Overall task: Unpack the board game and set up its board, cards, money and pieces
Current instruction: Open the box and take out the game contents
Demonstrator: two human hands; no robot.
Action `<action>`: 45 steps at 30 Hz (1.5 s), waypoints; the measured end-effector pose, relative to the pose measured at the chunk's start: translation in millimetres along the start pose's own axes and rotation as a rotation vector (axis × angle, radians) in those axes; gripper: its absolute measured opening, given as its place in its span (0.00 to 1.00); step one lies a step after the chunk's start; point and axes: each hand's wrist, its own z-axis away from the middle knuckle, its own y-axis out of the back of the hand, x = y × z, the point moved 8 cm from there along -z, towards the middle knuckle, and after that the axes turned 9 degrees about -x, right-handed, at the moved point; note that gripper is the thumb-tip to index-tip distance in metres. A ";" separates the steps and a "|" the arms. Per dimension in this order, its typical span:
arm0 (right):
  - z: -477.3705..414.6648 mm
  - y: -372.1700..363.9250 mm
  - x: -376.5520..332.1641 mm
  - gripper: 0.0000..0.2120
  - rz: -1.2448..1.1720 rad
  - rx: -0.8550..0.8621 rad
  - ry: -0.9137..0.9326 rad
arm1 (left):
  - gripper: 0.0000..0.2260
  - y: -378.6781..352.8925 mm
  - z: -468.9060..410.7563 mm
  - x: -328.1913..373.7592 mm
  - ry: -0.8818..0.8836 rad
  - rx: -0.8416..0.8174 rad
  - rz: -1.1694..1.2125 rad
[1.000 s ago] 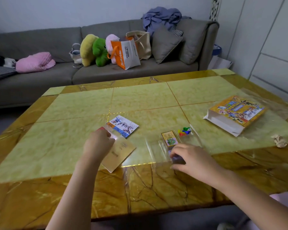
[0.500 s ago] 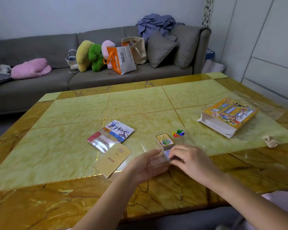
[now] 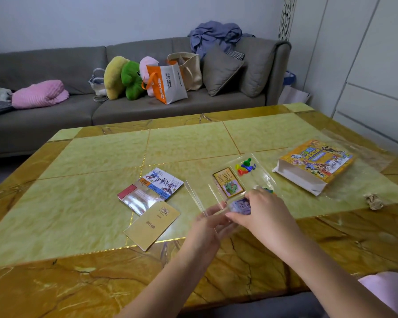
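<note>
Grey sofa (image 3: 147, 111) standing behind a yellow marble table (image 3: 90, 161), left hand (image 3: 207, 230) and right hand (image 3: 262, 212) pinching a clear tray (image 3: 202, 196), box (image 3: 317, 164) lying nearby.

Honestly the left hand (image 3: 202, 232) is motion-blurred, so no telling how its fingers (image 3: 210, 214) sit on the clear tray (image 3: 218, 198). The right hand (image 3: 260, 212) covers most of the purple money stack (image 3: 240, 205), and the print on the yellow booklet (image 3: 153, 223) is way too tiny to read.

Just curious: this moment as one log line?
left hand holds clear tray | right hand pinches banknotes | cards, pawns in tray | box on table
</note>
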 end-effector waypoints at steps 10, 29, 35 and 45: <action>2.5 19.3 -9.3 0.25 -0.151 0.104 0.002 | 0.18 -8.1 4.8 13.9 -0.087 -0.024 -0.024; -17.5 7.1 -6.7 0.26 -0.101 0.006 0.012 | 0.14 -2.4 7.0 5.7 -0.060 0.036 0.027; -23.2 7.8 7.5 0.12 -0.127 0.033 -0.008 | 0.08 8.5 3.6 -0.8 0.011 0.146 0.044; -28.3 23.2 44.3 0.11 -0.484 0.118 0.002 | 0.18 15.6 4.9 -5.7 0.260 0.150 -0.351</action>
